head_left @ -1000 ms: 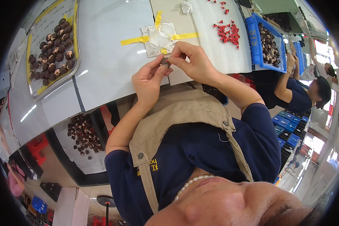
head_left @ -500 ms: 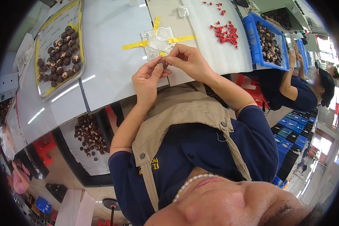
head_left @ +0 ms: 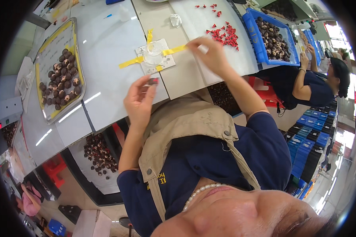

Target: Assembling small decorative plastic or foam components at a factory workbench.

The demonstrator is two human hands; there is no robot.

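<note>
Nearest the camera is the wearer's tan apron. Beyond it, just over the near edge of the tabletop, the person's left hand holds a small dark piece off the surface, its fingers pinched narrow on it. Red shows at the piece's right end. The right hand is well apart from it, above the right-hand strip of yellow tape; its fingers are curled and blurred, and whether anything is between them cannot be told.

The step in hand looks to be handling one piece at a time, the left hand steadying it while the right is away from it. Taking up any of the red pieces would call for a narrow, careful pinch, since they are small and lie crowded together; the left fingers would need only a light, steady hold.

Past the hands, a clear round dish sits on a speckled white plate with tape around it. The red pieces lie farther right on a white sheet. On the left, dark round pieces cluster in a metal-rimmed tray. Farther right stand a blue crate of similar pieces and a co-worker.
</note>
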